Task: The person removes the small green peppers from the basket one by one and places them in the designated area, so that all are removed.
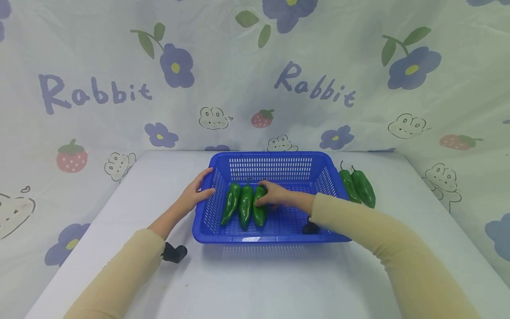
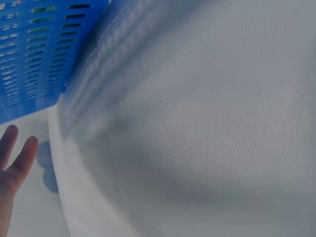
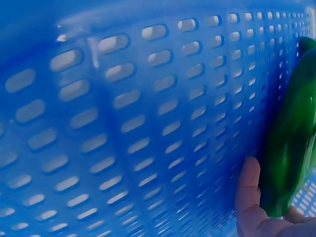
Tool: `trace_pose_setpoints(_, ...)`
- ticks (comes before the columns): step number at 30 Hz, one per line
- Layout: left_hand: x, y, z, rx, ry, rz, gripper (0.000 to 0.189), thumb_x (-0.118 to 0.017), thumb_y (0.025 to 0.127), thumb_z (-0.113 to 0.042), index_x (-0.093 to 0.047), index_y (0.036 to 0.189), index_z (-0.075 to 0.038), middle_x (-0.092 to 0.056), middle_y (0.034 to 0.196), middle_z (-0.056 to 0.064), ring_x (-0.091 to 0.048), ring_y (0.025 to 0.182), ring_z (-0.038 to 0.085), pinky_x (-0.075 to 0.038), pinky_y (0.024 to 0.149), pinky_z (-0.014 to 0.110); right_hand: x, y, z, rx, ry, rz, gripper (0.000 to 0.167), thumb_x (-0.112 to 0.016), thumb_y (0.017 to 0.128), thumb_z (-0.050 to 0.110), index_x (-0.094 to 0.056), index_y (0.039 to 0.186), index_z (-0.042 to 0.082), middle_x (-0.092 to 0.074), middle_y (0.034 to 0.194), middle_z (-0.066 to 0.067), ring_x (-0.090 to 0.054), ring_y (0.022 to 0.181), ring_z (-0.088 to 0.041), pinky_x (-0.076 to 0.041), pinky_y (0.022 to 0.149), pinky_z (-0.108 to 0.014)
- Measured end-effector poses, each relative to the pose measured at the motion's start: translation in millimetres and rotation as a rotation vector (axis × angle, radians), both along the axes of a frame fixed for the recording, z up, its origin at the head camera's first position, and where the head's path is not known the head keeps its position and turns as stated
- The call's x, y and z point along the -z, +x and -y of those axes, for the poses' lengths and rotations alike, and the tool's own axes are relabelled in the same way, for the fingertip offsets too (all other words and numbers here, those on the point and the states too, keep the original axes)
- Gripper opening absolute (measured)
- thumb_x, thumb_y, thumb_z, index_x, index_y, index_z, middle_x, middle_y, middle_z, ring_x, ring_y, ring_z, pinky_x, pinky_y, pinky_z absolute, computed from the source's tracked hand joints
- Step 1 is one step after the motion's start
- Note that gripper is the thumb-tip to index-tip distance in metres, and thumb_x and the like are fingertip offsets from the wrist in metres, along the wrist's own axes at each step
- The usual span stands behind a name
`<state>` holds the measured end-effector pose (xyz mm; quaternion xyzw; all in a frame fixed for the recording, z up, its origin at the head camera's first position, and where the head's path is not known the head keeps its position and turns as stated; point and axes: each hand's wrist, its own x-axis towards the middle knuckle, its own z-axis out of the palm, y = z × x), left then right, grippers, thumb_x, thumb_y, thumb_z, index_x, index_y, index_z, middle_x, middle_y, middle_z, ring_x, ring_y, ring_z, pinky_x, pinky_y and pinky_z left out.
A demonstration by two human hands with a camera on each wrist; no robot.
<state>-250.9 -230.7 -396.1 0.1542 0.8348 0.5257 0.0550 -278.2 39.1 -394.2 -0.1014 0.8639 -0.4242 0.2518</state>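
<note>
A blue plastic basket with slotted walls stands on the white table. Inside it, three long, glossy green peppers lie side by side: a left one, a middle one and a right one. My right hand reaches over the basket's right side and grips the right pepper, thumb and fingers on either side of it. In the right wrist view, that hand is at the lower end of a green pepper. At the basket's left rim rests my left hand, its fingers fairly straight and spread.
Two more green peppers, one beside the other, lie on the table just right of the basket. Behind the table hangs a printed cloth with flowers and rabbits. A black wrist device sits at the left sleeve.
</note>
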Motion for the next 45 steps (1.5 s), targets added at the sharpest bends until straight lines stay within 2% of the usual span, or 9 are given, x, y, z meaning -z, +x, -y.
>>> trace_pose_setpoints(7, -0.4, 0.8, 0.0, -0.002, -0.003, -0.004, 0.069, -0.05, 0.088, -0.021, -0.015, 0.146, -0.012, -0.014, 0.15, 0.024, -0.021, 0.133, 0.046, -0.029, 0.099, 0.061, 0.4, 3.5, 10.1, -0.006, 0.114, -0.095, 0.084, -0.076, 0.071, 0.02, -0.03, 0.14, 0.007, -0.04, 0.131, -0.022, -0.05, 0.108, -0.032, -0.054, 0.06, -0.028)
trace_pose_setpoints(12, -1.6, 1.9, -0.3, 0.001, -0.006, -0.009, 0.07, -0.05, 0.087, -0.021, -0.015, 0.147, -0.012, -0.014, 0.15, 0.024, -0.019, 0.134, 0.046, -0.028, 0.099, 0.061, -0.9, 5.9, 13.1, 0.018, 0.119, -0.088, 0.081, -0.077, 0.071, 0.018, -0.033, 0.139, 0.008, -0.037, 0.132, -0.023, -0.05, 0.106, -0.032, -0.054, 0.057, -0.027)
trace_pose_setpoints(21, -1.2, 0.1, -2.3, -0.001, -0.005, -0.012, 0.07, -0.051, 0.087, -0.02, -0.015, 0.146, -0.011, -0.017, 0.148, 0.025, -0.024, 0.132, 0.046, -0.029, 0.1, 0.059, -1.3, 4.3, 9.3, 0.054, 0.013, -0.016, 0.077, -0.076, 0.068, 0.004, -0.038, 0.136, 0.009, -0.047, 0.123, -0.022, -0.056, 0.1, -0.032, -0.055, 0.06, -0.029)
trace_pose_setpoints(31, 0.3, -0.8, -1.5, -0.001, -0.004, -0.013, 0.07, -0.051, 0.087, -0.02, -0.015, 0.146, -0.01, -0.018, 0.148, 0.026, -0.025, 0.132, 0.045, -0.029, 0.101, 0.059, -1.0, -1.3, -2.2, 0.048, -0.044, 0.016, 0.074, -0.074, 0.068, 0.0, -0.041, 0.134, 0.009, -0.049, 0.116, -0.021, -0.057, 0.096, -0.031, -0.056, 0.06, -0.03)
trace_pose_setpoints(39, 0.8, -1.0, -1.3, -0.007, -0.009, -0.01, 0.07, -0.05, 0.087, -0.02, -0.015, 0.146, -0.011, -0.017, 0.148, 0.026, -0.024, 0.132, 0.046, -0.03, 0.1, 0.059, -12.5, -4.4, -12.9, 0.045, -0.115, 0.058, 0.075, -0.072, 0.072, 0.0, -0.037, 0.137, 0.009, -0.046, 0.122, -0.024, -0.057, 0.101, -0.035, -0.056, 0.065, -0.033)
trace_pose_setpoints(45, 0.9, -0.4, -0.8, -0.009, -0.006, -0.005, 0.069, -0.05, 0.087, -0.02, -0.015, 0.146, -0.011, -0.017, 0.148, 0.026, -0.023, 0.132, 0.047, -0.03, 0.099, 0.059, -26.6, -4.8, -24.5, 0.042, -0.135, 0.053, 0.073, -0.07, 0.075, 0.003, -0.035, 0.139, 0.011, -0.044, 0.123, -0.024, -0.055, 0.106, -0.036, -0.056, 0.07, -0.035)
